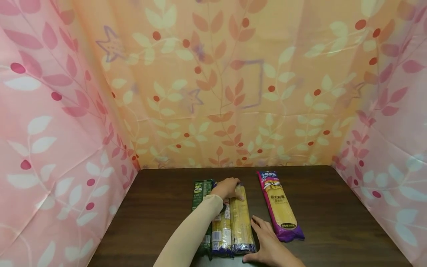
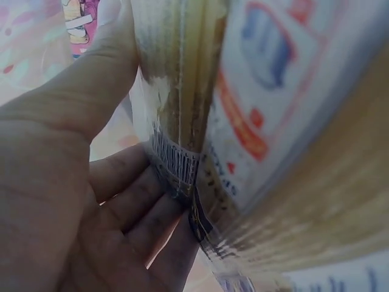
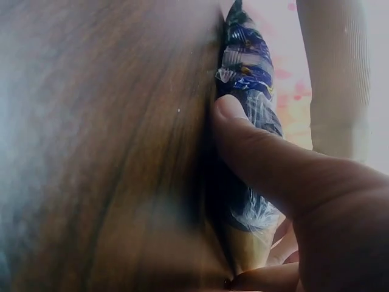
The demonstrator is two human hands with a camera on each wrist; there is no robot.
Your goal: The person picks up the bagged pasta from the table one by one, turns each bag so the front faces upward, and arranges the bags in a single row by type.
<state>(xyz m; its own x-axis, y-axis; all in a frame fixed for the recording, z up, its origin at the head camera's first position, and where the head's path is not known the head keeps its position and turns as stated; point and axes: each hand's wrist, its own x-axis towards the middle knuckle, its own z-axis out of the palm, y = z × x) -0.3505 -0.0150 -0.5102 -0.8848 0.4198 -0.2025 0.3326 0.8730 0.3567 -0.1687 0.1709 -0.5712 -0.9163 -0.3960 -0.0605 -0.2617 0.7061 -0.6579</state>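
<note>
Three long packs lie side by side on the table: a green pack [image 1: 207, 239], a spaghetti pack with barcode and blue ends [image 1: 221, 233], and a yellow spaghetti pack [image 1: 241, 222] on the right. My left hand [image 1: 227, 188] reaches across to their far end, its thumb along the yellow pack's side and its fingers [image 2: 140, 213] against the pack ends in the left wrist view. At the near right corner, my right hand [image 1: 268, 244] has its thumb [image 3: 243, 125] against the blue end and its other fingers by the pack's right side.
A purple spaghetti pack [image 1: 281, 207] lies apart on the right, tilted on the dark wooden table [image 1: 333, 222]. Patterned cloth [image 1: 213, 92] hangs behind the table and on both sides. My left sleeve [image 1: 193, 230] crosses over the green pack.
</note>
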